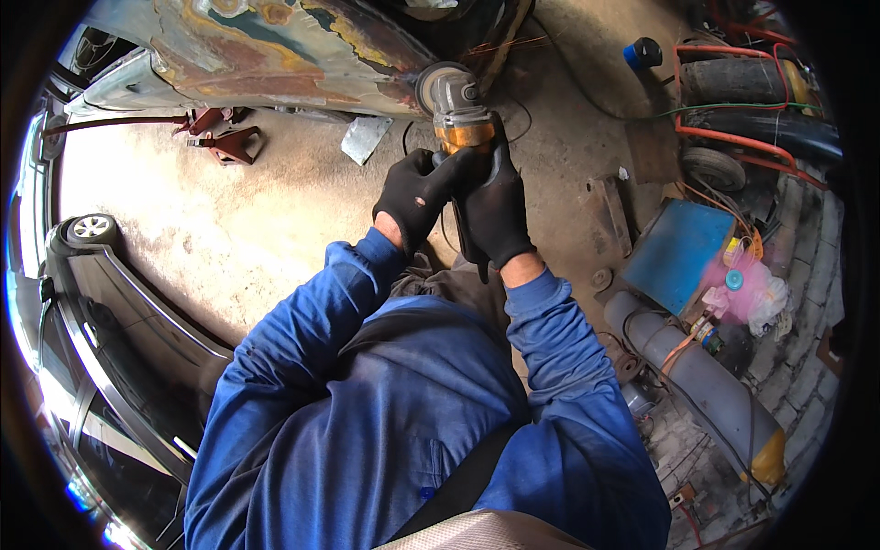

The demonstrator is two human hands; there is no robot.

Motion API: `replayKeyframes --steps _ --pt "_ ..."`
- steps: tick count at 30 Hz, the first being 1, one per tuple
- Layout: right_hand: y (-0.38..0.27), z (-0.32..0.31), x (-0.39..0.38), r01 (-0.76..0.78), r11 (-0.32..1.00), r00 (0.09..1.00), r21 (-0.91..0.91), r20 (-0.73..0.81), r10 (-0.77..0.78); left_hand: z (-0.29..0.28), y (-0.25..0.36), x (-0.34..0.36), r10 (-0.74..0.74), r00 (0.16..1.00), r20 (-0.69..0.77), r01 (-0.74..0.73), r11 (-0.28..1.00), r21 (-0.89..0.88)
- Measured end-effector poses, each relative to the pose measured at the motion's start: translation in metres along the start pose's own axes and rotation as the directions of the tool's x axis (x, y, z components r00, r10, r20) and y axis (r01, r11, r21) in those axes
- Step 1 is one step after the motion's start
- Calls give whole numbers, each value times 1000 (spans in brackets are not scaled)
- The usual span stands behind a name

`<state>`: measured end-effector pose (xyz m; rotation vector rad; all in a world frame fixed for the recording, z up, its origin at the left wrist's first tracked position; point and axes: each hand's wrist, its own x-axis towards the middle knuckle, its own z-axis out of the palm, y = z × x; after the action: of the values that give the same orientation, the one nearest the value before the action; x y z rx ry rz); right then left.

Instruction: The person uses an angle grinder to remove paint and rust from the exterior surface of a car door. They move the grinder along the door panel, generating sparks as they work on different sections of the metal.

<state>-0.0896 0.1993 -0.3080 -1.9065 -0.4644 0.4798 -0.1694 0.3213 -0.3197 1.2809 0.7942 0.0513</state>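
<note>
An angle grinder [461, 112] with a grey head and an orange-yellow body is held out in front of me. Both of my hands wear black gloves. My left hand [412, 194] wraps round the grinder's body from the left, and my right hand [497, 197] grips it from the right and behind. The grinder's disc [429, 87] meets the lower edge of a worn car body panel [275, 55], patched in grey, yellow and rust. Thin orange sparks [513, 43] streak off to the right. Much of the grinder's handle is hidden by the gloves.
Red jack stands [229, 145] and a flat metal sheet [365, 137] lie below the panel. A dark car [137, 339] stands at left. On the right are a red cart [733, 128] with cylinders, a blue box [680, 255] and a grey cylinder [683, 367]. Cables cross the floor.
</note>
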Motion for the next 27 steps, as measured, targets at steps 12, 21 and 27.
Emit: replayKeyframes --steps 12,21,27 --pt "-17 9 36 192 981 981 29 -18 -192 -11 32 12 113 991 -66 -118 990 -76" --pt "-69 54 52 204 978 979 37 8 -204 -69 85 -9 468 883 36 -468 874 130" --pt "-43 41 19 62 985 998 162 -25 -59 -48 59 -16 366 926 90 -372 927 55"
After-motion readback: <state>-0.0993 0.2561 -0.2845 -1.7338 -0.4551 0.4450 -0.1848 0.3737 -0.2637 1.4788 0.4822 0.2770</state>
